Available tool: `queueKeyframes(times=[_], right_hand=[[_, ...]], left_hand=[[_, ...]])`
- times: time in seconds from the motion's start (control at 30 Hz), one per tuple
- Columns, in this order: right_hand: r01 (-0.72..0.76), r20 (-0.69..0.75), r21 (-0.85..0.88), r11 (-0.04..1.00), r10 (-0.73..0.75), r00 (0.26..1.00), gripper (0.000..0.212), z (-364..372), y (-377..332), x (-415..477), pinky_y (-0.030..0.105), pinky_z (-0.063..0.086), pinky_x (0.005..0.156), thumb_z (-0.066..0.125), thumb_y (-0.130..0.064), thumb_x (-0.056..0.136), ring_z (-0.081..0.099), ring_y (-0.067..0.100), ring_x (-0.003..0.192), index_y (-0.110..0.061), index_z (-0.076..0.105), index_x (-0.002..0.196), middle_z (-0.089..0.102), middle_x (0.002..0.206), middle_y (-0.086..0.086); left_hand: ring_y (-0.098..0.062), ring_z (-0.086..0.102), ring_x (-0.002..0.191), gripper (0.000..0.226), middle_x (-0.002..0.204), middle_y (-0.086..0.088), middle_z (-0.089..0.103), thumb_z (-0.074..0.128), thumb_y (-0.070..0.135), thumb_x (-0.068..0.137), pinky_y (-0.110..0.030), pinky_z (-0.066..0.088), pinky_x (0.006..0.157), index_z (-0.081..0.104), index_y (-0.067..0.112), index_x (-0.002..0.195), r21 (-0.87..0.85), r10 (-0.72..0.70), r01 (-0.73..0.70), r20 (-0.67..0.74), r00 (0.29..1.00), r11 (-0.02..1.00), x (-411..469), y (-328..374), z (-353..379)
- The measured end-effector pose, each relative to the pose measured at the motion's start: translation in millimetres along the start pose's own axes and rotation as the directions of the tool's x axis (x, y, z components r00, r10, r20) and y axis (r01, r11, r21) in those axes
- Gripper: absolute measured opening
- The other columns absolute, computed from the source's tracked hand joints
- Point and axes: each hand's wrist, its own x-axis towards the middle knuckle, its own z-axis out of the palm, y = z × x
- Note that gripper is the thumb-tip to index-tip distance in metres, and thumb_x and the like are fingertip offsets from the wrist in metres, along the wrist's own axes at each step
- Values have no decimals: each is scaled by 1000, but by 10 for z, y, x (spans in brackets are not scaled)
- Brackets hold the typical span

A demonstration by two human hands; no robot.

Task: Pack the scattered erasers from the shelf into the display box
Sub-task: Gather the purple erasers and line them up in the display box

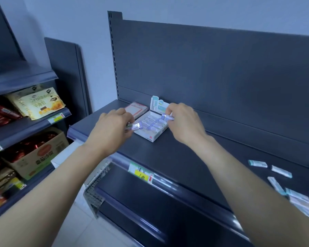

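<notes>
Head view: small white cardboard display box (151, 135) holds pale wrapped erasers (154, 124); left hand (112, 129) grips several erasers; right hand (183, 122) pinches one.

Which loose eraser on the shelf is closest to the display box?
The leftmost eraser of the scattered group, teal end facing left; the rest lie further right.

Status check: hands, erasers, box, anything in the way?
Left hand holds erasers beside display box. Right hand pinches one eraser over the box. Loose erasers lie on shelf, far right. Nothing blocking the box.
</notes>
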Motion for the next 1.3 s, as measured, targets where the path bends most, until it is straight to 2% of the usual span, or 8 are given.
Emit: queueKeyframes(times=[0.23,0.4,0.47,0.6,0.83,0.97,1.1,1.3], right_hand=[[-46,62,1,999,46,997,29,266,118,741,32,42,69,49,3,86,55,33,98,-10,59,111,55,112,11],[-76,94,-42,996,80,992,30,452,170,1060,32,40,66,48,6,85,50,29,86,-9,59,108,56,109,11],[-103,137,-57,993,110,984,30,554,175,1142,32,41,67,48,5,86,53,31,92,-10,59,109,57,111,11],[-171,193,-110,979,190,963,29,798,171,1266,34,45,71,48,2,87,56,33,98,-11,59,110,59,114,11],[-409,252,-172,896,442,861,31,1086,38,1388,35,47,79,49,-3,88,57,32,105,-17,58,113,60,120,10],[-512,241,-203,835,549,801,35,1186,-53,1413,31,43,75,48,-1,88,57,33,106,-17,57,117,58,122,11],[-573,266,-191,797,604,751,30,1257,-140,1412,32,45,77,48,-3,88,58,33,103,-17,60,112,60,119,10],[-570,290,-290,769,638,713,27,1368,-193,1425,31,43,73,48,-2,86,58,33,102,-13,61,108,61,115,11]], left_hand=[[-27,54,93,16,97,-3,58,58,25,87,-34,37,78,62,16,100,33,21,-24,78,997,999,691,-324,318],[-27,53,97,18,101,-4,57,57,20,87,-33,34,80,61,14,103,-30,62,-59,141,988,998,1046,-474,590],[-25,53,101,19,105,-3,57,55,21,88,-32,33,82,60,15,105,-52,108,-100,207,972,994,1156,-547,724],[-24,50,108,24,114,-2,56,55,22,88,-33,34,89,58,17,112,-97,227,-205,368,902,974,1369,-711,1038],[-23,42,112,26,116,-1,58,55,24,87,-33,30,89,60,20,113,-176,492,-468,471,732,866,1664,-926,1405],[-23,41,107,26,109,-3,62,57,24,85,-33,28,88,62,19,109,-247,581,-542,525,622,803,1739,-1043,1558],[-24,44,106,22,103,-2,64,65,24,82,-33,32,89,61,18,103,-315,606,-521,492,625,793,1751,-1113,1685],[-25,38,114,24,113,-3,57,62,26,84,-37,33,95,61,14,105,-250,646,-608,450,617,754,1732,-1106,1739]])
